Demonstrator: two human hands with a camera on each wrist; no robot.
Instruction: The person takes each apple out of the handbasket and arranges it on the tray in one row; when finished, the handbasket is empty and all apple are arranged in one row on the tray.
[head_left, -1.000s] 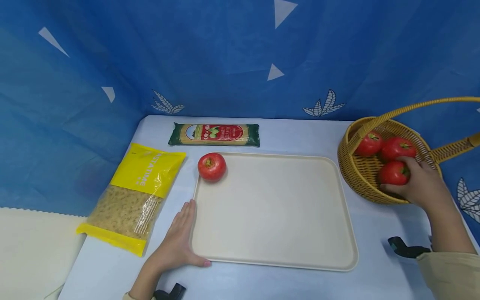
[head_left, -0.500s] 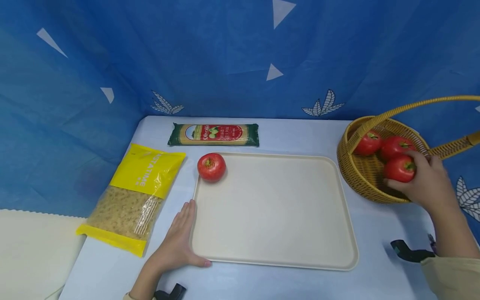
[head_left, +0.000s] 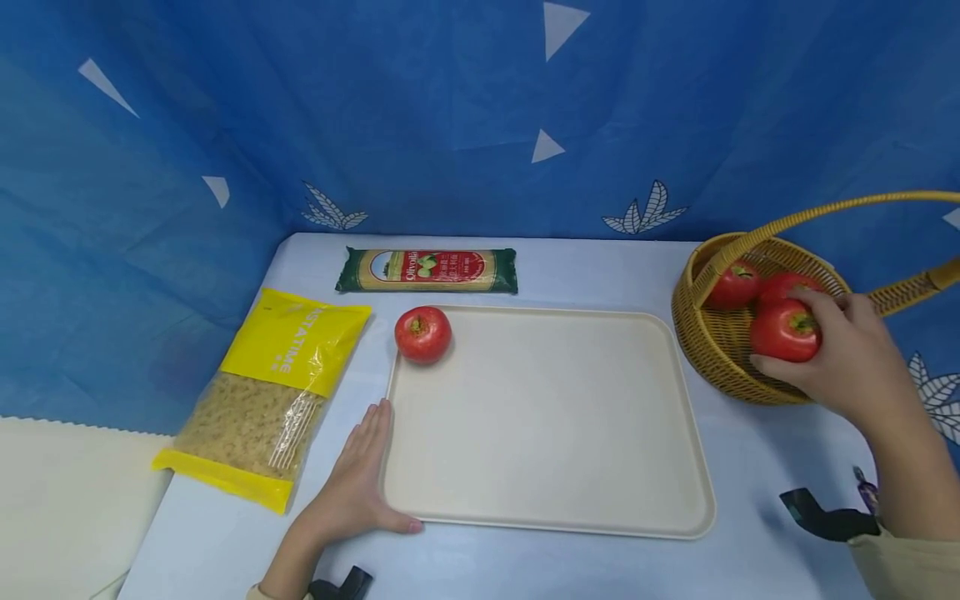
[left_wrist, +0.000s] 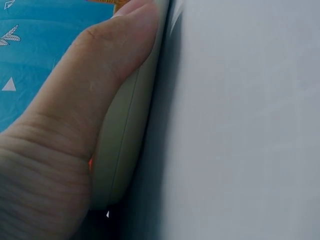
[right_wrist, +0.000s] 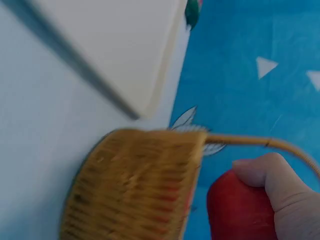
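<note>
My right hand (head_left: 851,350) grips a red apple (head_left: 784,331) between thumb and fingers, over the wicker basket (head_left: 708,358) at the right. In the right wrist view the held apple (right_wrist: 240,207) shows above the basket's rim, with the thumb on its side. Two more apples (head_left: 733,286) lie inside, one partly covered by the held apple. My left hand (head_left: 360,483) rests at the near left corner of the cream tray (head_left: 555,425), fingers straight along its left side and thumb along the front edge. Another apple (head_left: 423,334) sits on the tray's far left corner.
Left of the tray lies a yellow pasta bag (head_left: 262,396). Behind the tray is a green-ended spaghetti packet (head_left: 427,270). The basket's tall handle (head_left: 832,208) arches out to the right. A blue patterned cloth (head_left: 450,108) hangs behind the white table.
My right hand has raised the apple from the basket's bottom, shifting it first right, then slightly left. The left hand, tray and packets stay put.
</note>
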